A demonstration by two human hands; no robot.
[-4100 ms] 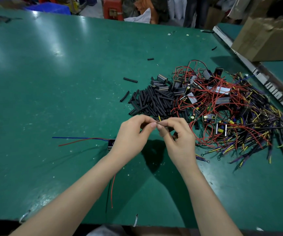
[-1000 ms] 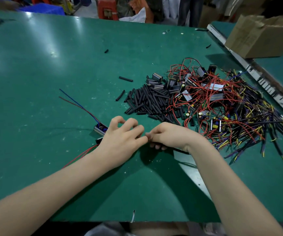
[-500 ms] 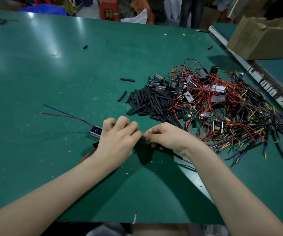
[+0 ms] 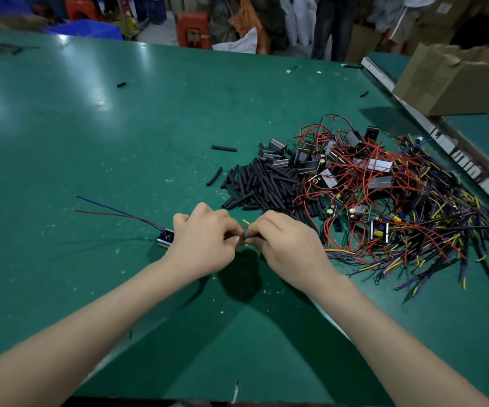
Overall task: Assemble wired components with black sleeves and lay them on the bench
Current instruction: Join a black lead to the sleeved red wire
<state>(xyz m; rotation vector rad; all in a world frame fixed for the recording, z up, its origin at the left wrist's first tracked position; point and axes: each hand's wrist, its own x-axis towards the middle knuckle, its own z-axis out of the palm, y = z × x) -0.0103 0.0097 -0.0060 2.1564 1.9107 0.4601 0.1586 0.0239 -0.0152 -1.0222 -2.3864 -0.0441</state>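
My left hand (image 4: 205, 239) and my right hand (image 4: 284, 245) meet over the green bench (image 4: 90, 148), fingertips almost touching. Between them they pinch thin wire ends (image 4: 249, 230), yellow, red and purple. What lies under the palms is hidden. A small wired component (image 4: 165, 237) with a blue and a red lead lies on the bench just left of my left hand. A heap of black sleeves (image 4: 263, 186) lies beyond my hands. To its right sits a tangle of wired components (image 4: 384, 186) with red, yellow and purple leads.
A few stray black sleeves (image 4: 223, 148) lie apart from the heap. A cardboard box (image 4: 454, 80) stands at the far right behind a metal rail (image 4: 443, 142). People and crates stand beyond the bench's far edge.
Both hands have lifted slightly off the bench and now show wire ends between the fingertips. The component with blue and red leads stays left of my left hand.
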